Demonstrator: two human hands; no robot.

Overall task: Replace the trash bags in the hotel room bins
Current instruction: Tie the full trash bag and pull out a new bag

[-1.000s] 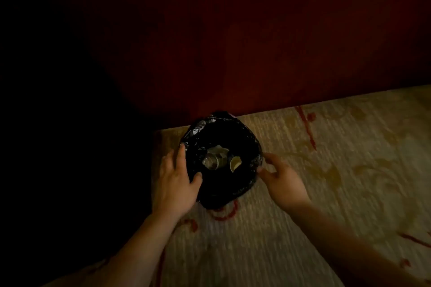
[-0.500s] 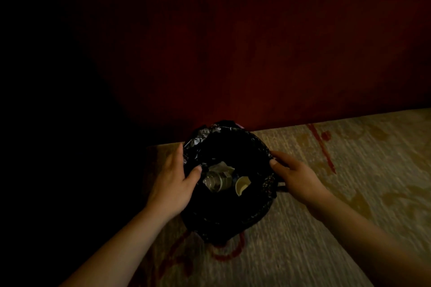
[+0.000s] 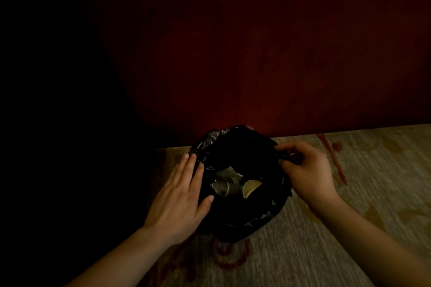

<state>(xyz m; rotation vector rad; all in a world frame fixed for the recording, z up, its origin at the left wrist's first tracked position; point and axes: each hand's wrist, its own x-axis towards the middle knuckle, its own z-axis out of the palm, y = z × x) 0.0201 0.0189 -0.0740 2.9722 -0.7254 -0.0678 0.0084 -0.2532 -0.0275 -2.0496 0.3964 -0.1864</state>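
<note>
The bag [image 3: 242, 223] hides the bin wholly, the litter beside the cup [image 3: 250, 187] is too dim to name, the right hand [image 3: 307, 170] buries its fingertips in a fold of the bag, both forearms [image 3: 121, 261] run off the bottom edge, and everything left of the carpet [image 3: 349, 228] is black.

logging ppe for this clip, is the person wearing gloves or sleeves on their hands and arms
No gloves: the left hand and right hand are both bare. The left forearm and right forearm are bare too, with no sleeve in frame. No ring, watch or wristband shows, though the light is dim.
</note>
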